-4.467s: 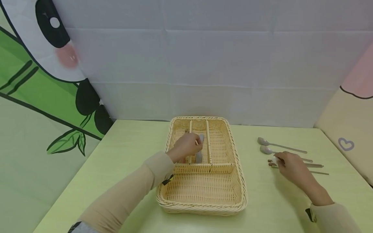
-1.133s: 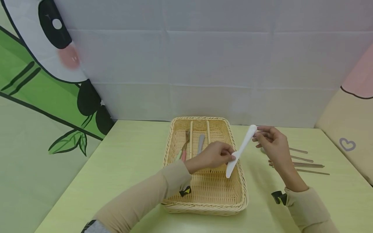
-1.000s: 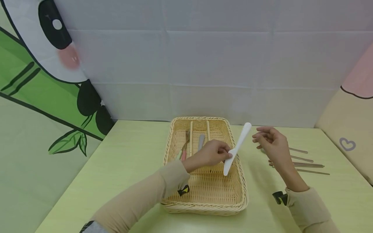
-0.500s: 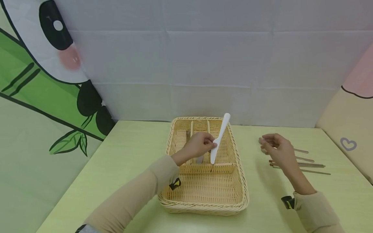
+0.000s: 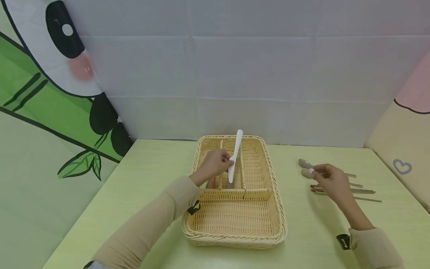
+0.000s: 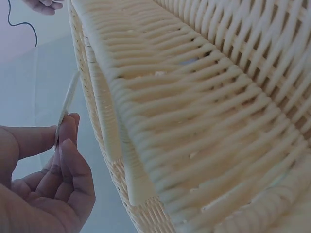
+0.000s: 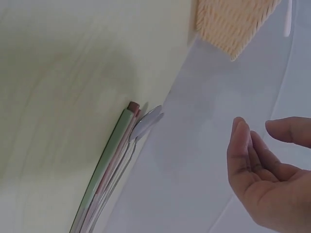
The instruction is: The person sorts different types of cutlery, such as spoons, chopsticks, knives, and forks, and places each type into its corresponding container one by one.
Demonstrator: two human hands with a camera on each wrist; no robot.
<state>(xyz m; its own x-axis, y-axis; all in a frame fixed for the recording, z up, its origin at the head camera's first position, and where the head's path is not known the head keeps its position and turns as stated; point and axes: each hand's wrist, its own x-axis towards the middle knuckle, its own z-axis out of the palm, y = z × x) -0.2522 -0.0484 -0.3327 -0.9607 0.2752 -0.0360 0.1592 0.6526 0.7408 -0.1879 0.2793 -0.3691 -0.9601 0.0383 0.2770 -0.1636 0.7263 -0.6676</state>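
Note:
My left hand [image 5: 215, 163] pinches a white plastic knife [image 5: 236, 149] between thumb and fingers, over the narrow middle compartment of the wicker basket [image 5: 283, 224]. The knife stands tilted, blade down. Seen from the left wrist, the thin edge of the knife [image 6: 68, 99] shows between the fingertips. Below it a grey knife [image 5: 230, 185] lies partly hidden in that compartment. My right hand [image 5: 336, 185] hovers over two metal spoons [image 5: 306, 173] and several chopsticks [image 5: 364, 191]; in the right wrist view its thumb and loosely bent fingers are apart with nothing between them.
A red handle [image 5: 212, 183] lies in the basket's left compartment, mostly behind my left hand. A wicker divider [image 5: 258, 194] crosses the basket in front of the narrow compartments. A pale cloth wall [image 5: 248, 67] rises behind the light green table [image 5: 161, 160].
My right hand passed the white knife to my left hand and let go. The left hand carried it leftward to the middle compartment, while the right hand went back right toward the spoons and chopsticks.

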